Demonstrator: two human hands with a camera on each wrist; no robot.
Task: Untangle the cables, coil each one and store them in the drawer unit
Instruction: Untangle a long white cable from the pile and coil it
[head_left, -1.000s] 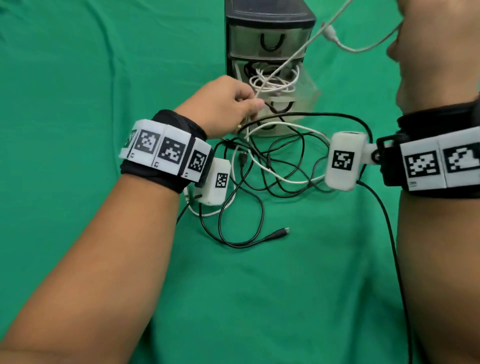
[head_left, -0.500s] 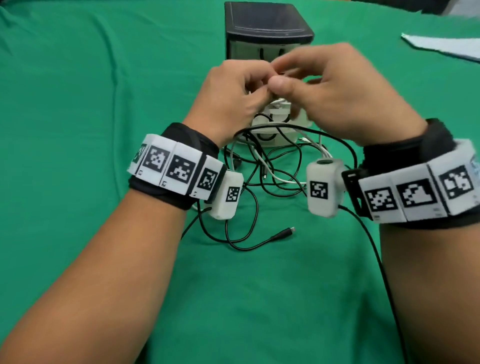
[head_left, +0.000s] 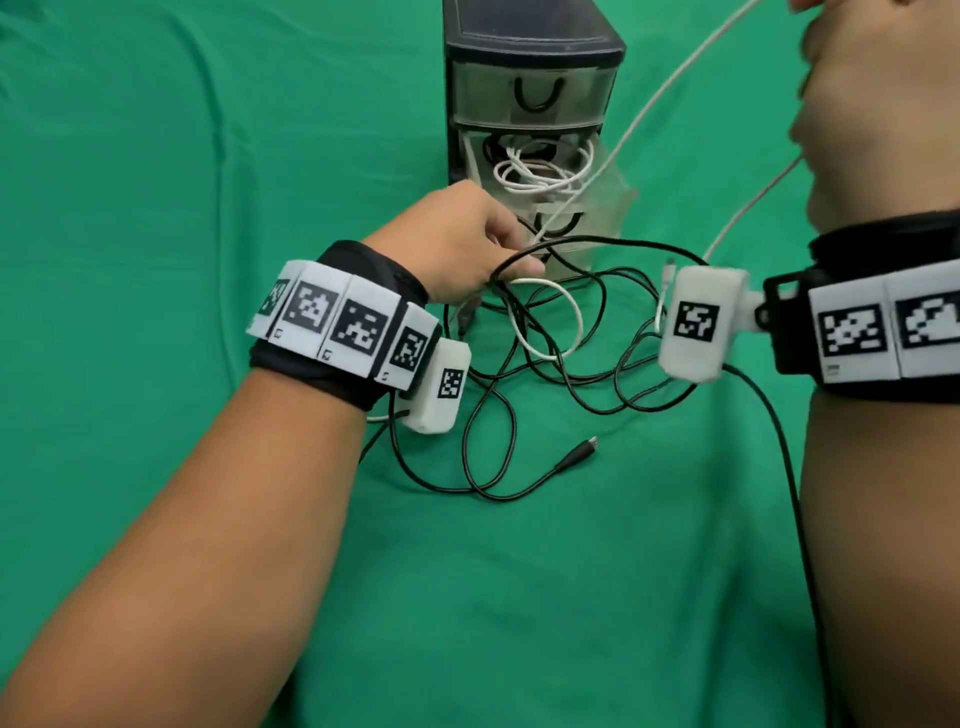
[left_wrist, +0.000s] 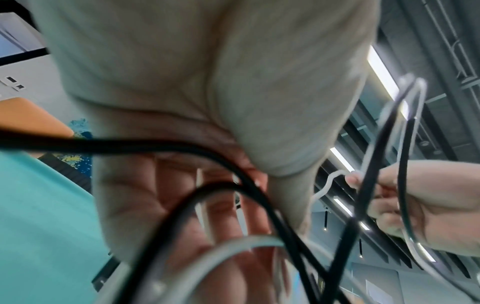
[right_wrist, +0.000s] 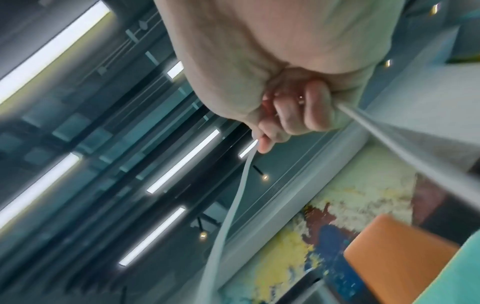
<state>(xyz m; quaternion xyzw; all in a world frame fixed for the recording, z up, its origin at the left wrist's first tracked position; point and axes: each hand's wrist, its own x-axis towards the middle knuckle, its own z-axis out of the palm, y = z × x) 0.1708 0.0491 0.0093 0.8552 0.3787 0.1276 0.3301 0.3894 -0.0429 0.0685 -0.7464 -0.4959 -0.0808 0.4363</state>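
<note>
My left hand (head_left: 519, 249) sits low in front of the black drawer unit (head_left: 530, 52), fingers curled on a white cable (head_left: 649, 110), with a black loop draped over the thumb. My right hand (head_left: 872, 104) is raised at the upper right and grips the same cable, which runs taut between both hands. In the right wrist view the fingers (right_wrist: 298, 115) are closed round this white cable (right_wrist: 233, 185). The left wrist view shows my left hand (left_wrist: 207, 205) with white and black strands crossing it. A tangle of black cables (head_left: 571, 374) lies on the cloth.
The unit's middle drawer (head_left: 618, 202) is pulled open and holds a coiled white cable (head_left: 540, 171); the top drawer (head_left: 535, 93) is closed. A loose black plug (head_left: 587, 447) lies nearer me. Green cloth (head_left: 208, 208) covers the table.
Half a second ago both hands met in front of the unit. Since then the right hand has risen up and right, drawing the white cable taut; the left hand has dropped to the tangle.
</note>
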